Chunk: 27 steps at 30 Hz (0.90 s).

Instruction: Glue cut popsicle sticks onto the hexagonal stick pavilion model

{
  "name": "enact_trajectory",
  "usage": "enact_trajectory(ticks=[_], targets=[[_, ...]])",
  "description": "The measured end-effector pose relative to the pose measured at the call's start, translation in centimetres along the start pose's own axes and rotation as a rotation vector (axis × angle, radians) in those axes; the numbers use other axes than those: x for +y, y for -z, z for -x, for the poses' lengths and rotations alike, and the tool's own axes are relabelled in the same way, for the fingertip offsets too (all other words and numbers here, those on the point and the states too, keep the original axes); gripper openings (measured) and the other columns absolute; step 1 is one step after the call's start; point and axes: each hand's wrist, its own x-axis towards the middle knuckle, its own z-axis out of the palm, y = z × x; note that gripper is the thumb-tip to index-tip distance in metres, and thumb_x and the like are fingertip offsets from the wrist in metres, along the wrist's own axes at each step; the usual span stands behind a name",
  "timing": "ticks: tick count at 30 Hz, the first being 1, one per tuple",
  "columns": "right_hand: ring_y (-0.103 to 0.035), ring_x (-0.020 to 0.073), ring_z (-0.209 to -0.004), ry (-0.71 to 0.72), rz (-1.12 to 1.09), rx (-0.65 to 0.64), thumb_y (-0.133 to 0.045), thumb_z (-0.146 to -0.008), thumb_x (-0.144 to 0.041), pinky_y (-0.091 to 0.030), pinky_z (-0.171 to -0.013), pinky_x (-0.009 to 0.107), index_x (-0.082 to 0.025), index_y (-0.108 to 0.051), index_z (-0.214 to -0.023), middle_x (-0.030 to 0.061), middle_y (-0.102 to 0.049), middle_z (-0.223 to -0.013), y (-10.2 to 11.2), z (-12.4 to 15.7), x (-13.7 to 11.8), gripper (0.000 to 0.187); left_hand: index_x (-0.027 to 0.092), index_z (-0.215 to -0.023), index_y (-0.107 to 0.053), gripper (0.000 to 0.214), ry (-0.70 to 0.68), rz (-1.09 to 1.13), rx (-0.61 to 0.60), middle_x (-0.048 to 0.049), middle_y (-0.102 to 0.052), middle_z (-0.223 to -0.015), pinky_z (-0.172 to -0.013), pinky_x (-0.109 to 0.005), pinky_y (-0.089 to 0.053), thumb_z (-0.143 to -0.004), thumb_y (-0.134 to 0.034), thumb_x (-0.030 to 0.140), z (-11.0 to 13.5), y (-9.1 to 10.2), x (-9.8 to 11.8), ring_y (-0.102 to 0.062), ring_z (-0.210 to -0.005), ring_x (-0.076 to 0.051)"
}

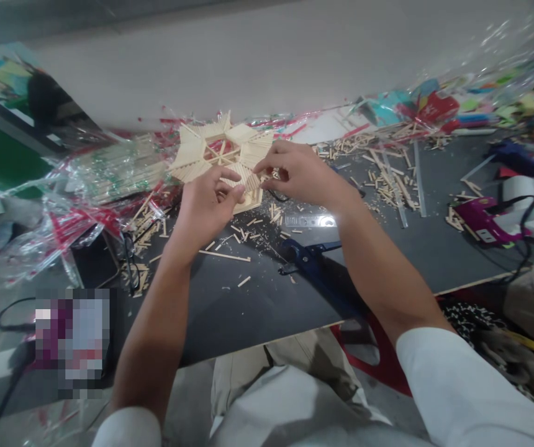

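Note:
A pale star-shaped model of thin wooden sticks (191, 160) with a spoked, open centre stands at the far side of the dark table. My left hand (206, 202) is at its near side, fingers curled and thumb drawn toward them. From the right, my right hand (304, 174) reaches the model's near right part, thumb and fingertips closed together there. Whatever lies between the fingertips of either hand is too small to make out. Below the hands are a clear ruler (308, 220), a blue-handled cutting tool (307, 256) and a loose stick (225, 254).
Cut stick pieces (390, 180) and clear glue sticks (420, 180) lie to the right, near a blue glue gun (521, 154) and a purple power strip (484, 222). Plastic-wrapped stick bundles (118, 164) and a dark phone-like slab (92, 261) occupy the left. A pale wall (267, 62) rises behind.

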Motion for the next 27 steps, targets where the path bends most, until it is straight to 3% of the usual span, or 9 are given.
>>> enact_trajectory(ticks=[7, 14, 20, 27], targets=[[-0.055, 0.0202, -0.086, -0.006, 0.073, -0.026, -0.067, -0.094, -0.022, -0.042, -0.077, 0.035, -0.019, -0.076, -0.116, 0.0093, -0.064, -0.109, 0.1, 0.1, -0.7, 0.023, 0.019, -0.106, -0.068, 0.018, -0.052, -0.098, 0.004, -0.0047, -0.078, -0.080, -0.070, -0.030, -0.058, -0.094, -0.066, 0.031, 0.1, -0.1, -0.3, -0.075, -0.077, -0.020], [-0.057, 0.0193, -0.084, 0.006, 0.250, -0.055, -0.061, -0.100, -0.025, -0.039, -0.071, 0.034, -0.019, -0.077, -0.112, 0.0109, -0.066, -0.114, 0.1, 0.2, -1.4, 0.021, 0.016, -0.120, -0.068, 0.025, -0.109, -0.439, -0.018, -0.0067, -0.079, -0.086, -0.083, -0.037, -0.056, -0.099, -0.060, 0.028, 0.3, -0.7, 0.4, -0.076, -0.081, -0.023], [-0.060, 0.0215, -0.090, 0.015, 0.093, -0.023, -0.068, -0.093, -0.021, -0.044, -0.080, 0.035, -0.017, -0.069, -0.125, 0.0105, -0.067, -0.113, 0.4, 0.3, -0.8, 0.032, 0.018, -0.148, -0.057, 0.045, -0.104, -0.596, -0.118, -0.0106, -0.080, -0.094, -0.086, -0.040, -0.056, -0.104, -0.050, 0.025, 0.4, -2.1, 0.8, -0.077, -0.092, -0.027], [-0.058, 0.0230, -0.096, 0.043, 0.023, -0.001, -0.067, -0.089, -0.017, -0.046, -0.085, 0.037, -0.020, -0.069, -0.114, 0.0084, -0.065, -0.113, -0.1, 0.1, 0.0, 0.026, 0.018, -0.159, -0.046, 0.057, -0.107, -0.586, -0.152, -0.0080, -0.079, -0.086, -0.087, -0.038, -0.057, -0.102, -0.050, 0.024, 0.3, -3.0, -0.1, -0.076, -0.087, -0.025]])
